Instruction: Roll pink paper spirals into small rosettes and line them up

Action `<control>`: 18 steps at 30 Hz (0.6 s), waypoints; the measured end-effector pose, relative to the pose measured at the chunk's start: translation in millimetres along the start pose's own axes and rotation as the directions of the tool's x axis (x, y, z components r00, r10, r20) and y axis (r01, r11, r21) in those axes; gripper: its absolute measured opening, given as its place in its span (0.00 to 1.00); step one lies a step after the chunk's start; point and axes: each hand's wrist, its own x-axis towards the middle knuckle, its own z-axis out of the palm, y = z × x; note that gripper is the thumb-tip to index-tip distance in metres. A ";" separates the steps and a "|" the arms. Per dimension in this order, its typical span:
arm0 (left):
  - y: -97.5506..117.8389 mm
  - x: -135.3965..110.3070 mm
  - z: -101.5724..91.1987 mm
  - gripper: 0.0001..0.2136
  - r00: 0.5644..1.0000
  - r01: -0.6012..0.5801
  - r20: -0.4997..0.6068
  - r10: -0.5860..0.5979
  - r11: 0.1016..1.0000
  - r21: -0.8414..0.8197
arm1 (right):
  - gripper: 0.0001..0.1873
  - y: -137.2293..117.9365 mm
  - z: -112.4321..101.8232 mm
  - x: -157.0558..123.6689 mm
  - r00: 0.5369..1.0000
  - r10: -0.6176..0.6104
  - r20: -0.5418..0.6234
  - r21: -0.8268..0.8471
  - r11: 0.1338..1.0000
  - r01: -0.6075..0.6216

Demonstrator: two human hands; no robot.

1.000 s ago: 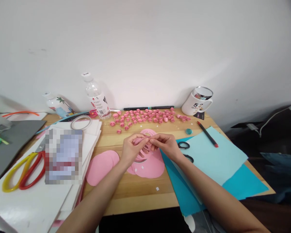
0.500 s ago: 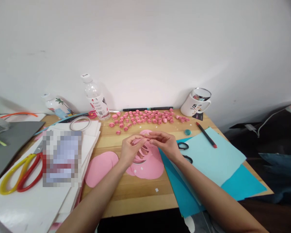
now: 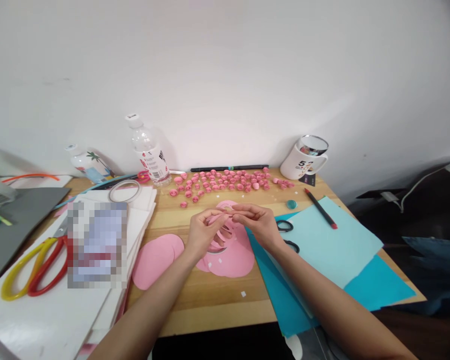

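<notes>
My left hand (image 3: pixel 207 227) and my right hand (image 3: pixel 259 224) meet over the middle of the table, fingertips close together. Both are closed on a pink paper strip (image 3: pixel 219 239), which curls down in loops between them. Exactly how the fingertips pinch it is partly hidden. Below the hands lie pink paper rounds (image 3: pixel 232 265) with small white bits on them. To the left are more pink paper ovals (image 3: pixel 158 260), overlapping. Beyond the hands, many small rolled pink paper coils (image 3: pixel 225 181) are spread along the back of the table.
Blue paper sheets (image 3: pixel 333 245) lie at right, with black-handled scissors (image 3: pixel 285 226) and a dark pencil (image 3: pixel 320 208) on them. A white mug (image 3: pixel 299 162) and a clear bottle (image 3: pixel 150 152) stand near the wall. Red-and-yellow scissors (image 3: pixel 41 267) rest on white papers (image 3: pixel 97 310) at left.
Almost nothing differs. The whole view has shifted very slightly, and my hands keep the same hold on the pink paper strip.
</notes>
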 end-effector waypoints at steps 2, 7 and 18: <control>-0.2 -0.2 -0.1 0.17 1.000 -0.019 0.001 0.019 1.000 0.002 | 0.15 -0.9 0.3 0.0 1.000 0.008 -0.027 -0.006 1.000 -0.008; -1.9 0.0 -0.5 0.15 0.997 -0.077 0.002 0.077 0.997 0.017 | 0.16 -0.8 -0.7 0.7 0.999 0.012 -0.046 -0.002 1.000 -0.012; -11.3 6.0 -4.5 0.13 0.982 -0.187 -0.007 0.188 0.977 0.100 | 0.14 0.5 -1.9 3.2 0.991 -0.025 -0.131 0.012 1.000 0.027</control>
